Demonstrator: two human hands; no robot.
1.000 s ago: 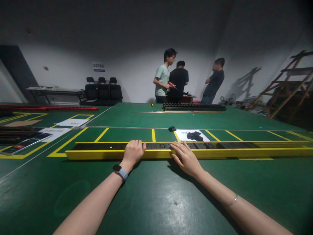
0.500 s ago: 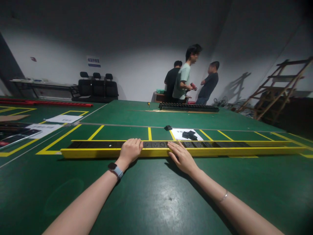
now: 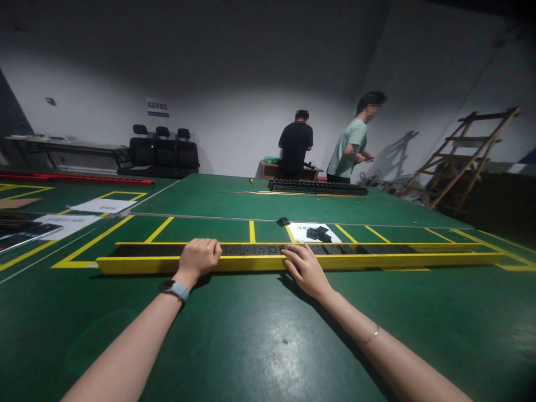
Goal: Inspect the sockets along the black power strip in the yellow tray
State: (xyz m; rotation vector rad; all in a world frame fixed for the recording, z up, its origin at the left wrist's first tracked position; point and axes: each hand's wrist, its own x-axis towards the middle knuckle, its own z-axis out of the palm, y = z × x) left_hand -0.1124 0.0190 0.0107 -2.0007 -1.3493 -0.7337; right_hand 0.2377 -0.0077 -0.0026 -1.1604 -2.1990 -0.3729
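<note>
A long yellow channel lies across the green table, with a black strip of sockets inside it. My left hand, with a watch on its wrist, rests closed over the channel left of the middle; its curled fingers hide whatever is under them. Farther right, my right hand lies with fingers spread over the near edge and the sockets. Behind the channel, several small black pieces lie on a white sheet, and another black piece sits left of the sheet.
A long black rack lies at the table's far side, near a small yellow object. Papers and dark parts are at the left. Two people stand beyond the table. A wooden ladder leans at the right, and black seats stand behind.
My left hand has slid left along the channel, away from my right hand. The person in light green has moved right, and the third person is no longer visible. The view has shifted slightly.
</note>
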